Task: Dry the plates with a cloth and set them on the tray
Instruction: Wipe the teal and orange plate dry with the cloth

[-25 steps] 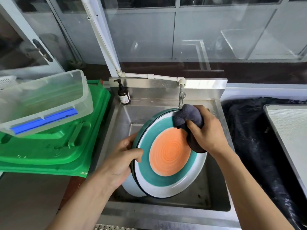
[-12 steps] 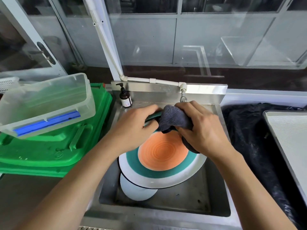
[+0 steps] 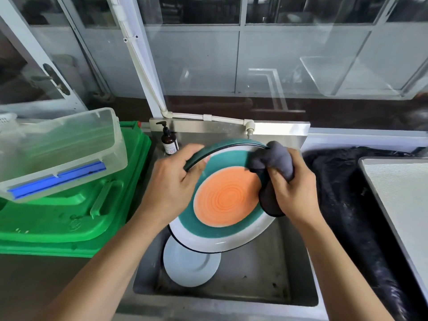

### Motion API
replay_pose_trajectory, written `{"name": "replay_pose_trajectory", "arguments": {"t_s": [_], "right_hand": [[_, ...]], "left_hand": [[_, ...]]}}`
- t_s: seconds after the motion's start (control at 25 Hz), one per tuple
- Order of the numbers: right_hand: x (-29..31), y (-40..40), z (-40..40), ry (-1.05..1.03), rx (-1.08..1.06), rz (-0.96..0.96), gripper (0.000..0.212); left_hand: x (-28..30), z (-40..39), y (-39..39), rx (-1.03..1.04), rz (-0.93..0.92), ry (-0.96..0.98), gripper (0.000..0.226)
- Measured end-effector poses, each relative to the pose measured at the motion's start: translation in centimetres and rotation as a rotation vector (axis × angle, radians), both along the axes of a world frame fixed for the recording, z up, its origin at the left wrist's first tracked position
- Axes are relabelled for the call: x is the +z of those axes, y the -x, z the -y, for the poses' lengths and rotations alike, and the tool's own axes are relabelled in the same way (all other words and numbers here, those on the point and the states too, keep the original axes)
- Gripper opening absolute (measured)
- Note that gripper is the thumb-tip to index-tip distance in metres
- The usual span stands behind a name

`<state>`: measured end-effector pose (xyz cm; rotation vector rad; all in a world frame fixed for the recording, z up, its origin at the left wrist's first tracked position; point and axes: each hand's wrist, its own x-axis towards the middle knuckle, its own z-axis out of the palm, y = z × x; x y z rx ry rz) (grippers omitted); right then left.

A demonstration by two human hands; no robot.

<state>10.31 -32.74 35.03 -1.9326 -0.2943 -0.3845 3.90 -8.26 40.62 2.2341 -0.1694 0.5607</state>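
A large plate (image 3: pixel 222 205) with an orange centre, a teal ring and a white rim is held tilted over the steel sink (image 3: pixel 266 281). My left hand (image 3: pixel 171 184) grips its upper left edge. My right hand (image 3: pixel 294 188) holds a bunched dark grey cloth (image 3: pixel 275 163) pressed against the plate's upper right rim. A smaller pale blue plate (image 3: pixel 190 265) lies on the sink floor, partly under the large one. A flat grey tray (image 3: pixel 403 200) sits at the far right.
Left of the sink, a clear plastic box (image 3: pixel 58 147) with a blue clip rests on a green plastic lid (image 3: pixel 69 218). A brown pump bottle (image 3: pixel 169 142) stands at the sink's back left corner. Dark fabric (image 3: pixel 342 205) lies between sink and tray.
The plate has turned in my hands. My left hand shifted along the top edge toward the left, and the cloth slid to the upper right rim.
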Motion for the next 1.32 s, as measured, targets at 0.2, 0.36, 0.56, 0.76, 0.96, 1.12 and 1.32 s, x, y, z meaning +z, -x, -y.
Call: {"name": "replay_pose_trajectory", "arguments": {"t_s": [0.2, 0.36, 0.56, 0.76, 0.96, 1.12, 1.32], "right_hand": [[-3.5, 0.6, -1.1, -0.143, -0.07, -0.142, 0.025], [-2.2, 0.5, -0.3, 0.078, -0.023, -0.024, 0.034], [1.6, 1.2, -2.4, 0.49, 0.139, 0.341, 0.047], [2.2, 1.1, -1.7, 0.399, 0.138, 0.313, 0.048], [0.0, 0.8, -0.7, 0.005, 0.013, 0.084, 0.04], [-2.3, 0.4, -0.7, -0.244, -0.139, -0.045, 0.021], [-2.8, 0.8, -1.1, -0.085, -0.096, -0.075, 0.016]], "left_hand": [[-2.4, -0.2, 1.2, 0.115, -0.043, 0.11, 0.02], [-2.4, -1.5, 1.8, 0.074, -0.185, 0.084, 0.035], [0.4, 0.6, -0.1, -0.107, -0.188, -0.333, 0.032], [0.5, 1.1, -0.2, -0.18, -0.079, -0.466, 0.021], [0.6, 0.9, 0.4, -0.073, 0.075, -0.258, 0.02], [0.2, 1.1, 0.6, 0.028, 0.092, -0.101, 0.017], [-1.8, -0.9, 1.4, 0.031, -0.081, 0.016, 0.011]]}}
